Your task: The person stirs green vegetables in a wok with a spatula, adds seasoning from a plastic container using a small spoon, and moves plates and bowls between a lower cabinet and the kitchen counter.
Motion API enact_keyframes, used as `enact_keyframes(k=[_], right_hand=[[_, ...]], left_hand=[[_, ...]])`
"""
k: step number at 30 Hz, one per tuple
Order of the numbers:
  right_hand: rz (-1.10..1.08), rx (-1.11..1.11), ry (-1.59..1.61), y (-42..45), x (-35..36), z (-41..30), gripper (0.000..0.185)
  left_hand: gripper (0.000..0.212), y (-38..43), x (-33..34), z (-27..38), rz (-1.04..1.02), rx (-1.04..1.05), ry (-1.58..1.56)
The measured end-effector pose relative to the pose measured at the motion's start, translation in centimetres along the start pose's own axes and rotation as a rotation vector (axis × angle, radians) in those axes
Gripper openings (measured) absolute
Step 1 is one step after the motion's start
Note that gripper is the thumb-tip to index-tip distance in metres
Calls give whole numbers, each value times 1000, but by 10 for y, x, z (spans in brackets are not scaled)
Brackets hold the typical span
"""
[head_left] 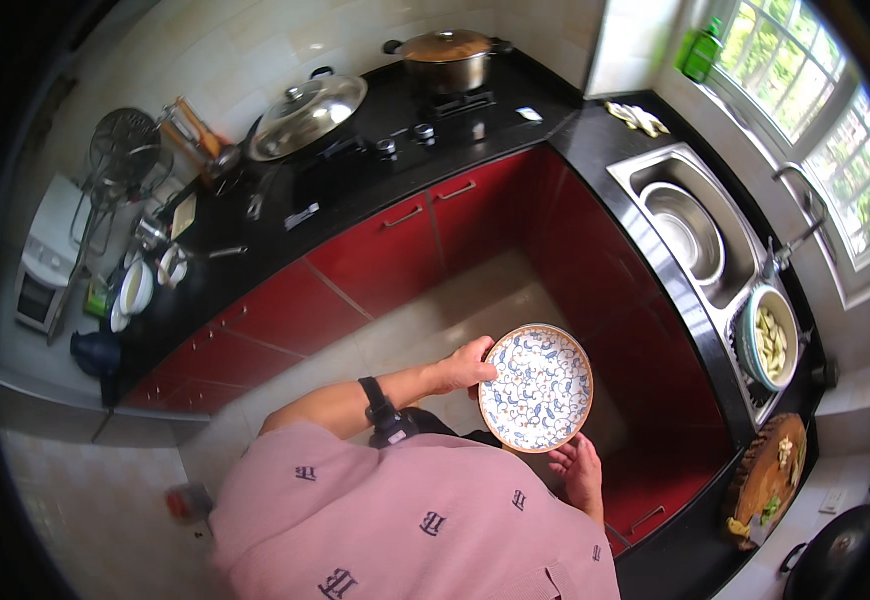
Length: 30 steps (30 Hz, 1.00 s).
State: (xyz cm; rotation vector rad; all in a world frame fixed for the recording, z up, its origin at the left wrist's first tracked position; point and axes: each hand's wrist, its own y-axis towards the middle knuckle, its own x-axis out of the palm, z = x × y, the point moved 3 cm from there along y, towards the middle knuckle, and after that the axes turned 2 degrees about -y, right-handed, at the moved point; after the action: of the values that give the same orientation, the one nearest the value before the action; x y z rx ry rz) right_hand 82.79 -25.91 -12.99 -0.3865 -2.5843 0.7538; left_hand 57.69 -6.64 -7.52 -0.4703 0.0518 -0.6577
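A round plate with a blue floral pattern and an orange-brown rim [536, 388] is held up in front of my body, its patterned face towards the camera. My left hand [469, 367] grips its left edge, thumb on the face and the other fingers largely hidden behind it. At the plate's lower right edge is my right hand [579, 466], fingers apart and palm partly turned up; whether its fingertips touch the rim I cannot tell.
Black counter [585, 142] wraps around over red cabinets [375, 247]. On the stove stand a lidded pot [446, 64] and a lidded wok [307, 116]. To the right are a steel sink holding a basin [682, 229], a bowl of pale pieces [771, 341] and a wooden cutting board [765, 480].
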Motion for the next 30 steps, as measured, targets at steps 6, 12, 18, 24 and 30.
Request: enact_keyframes(k=[6, 12, 18, 24, 30], right_hand=[[-266, 11, -84, 22, 132, -17, 35], [-101, -50, -285, 38, 224, 28, 27], [-243, -39, -457, 35, 286, 30, 32], [-253, -62, -611, 41, 299, 19, 32], [-17, -102, -597, -4, 280, -6, 47]], left_hand=[[43, -69, -77, -26, 132, 73, -31], [44, -117, -155, -77, 226, 147, 27], [41, -153, -199, -112, 301, 207, -78], [31, -155, -216, -91, 241, 87, -247], [33, -98, -211, -64, -76, 104, -243]])
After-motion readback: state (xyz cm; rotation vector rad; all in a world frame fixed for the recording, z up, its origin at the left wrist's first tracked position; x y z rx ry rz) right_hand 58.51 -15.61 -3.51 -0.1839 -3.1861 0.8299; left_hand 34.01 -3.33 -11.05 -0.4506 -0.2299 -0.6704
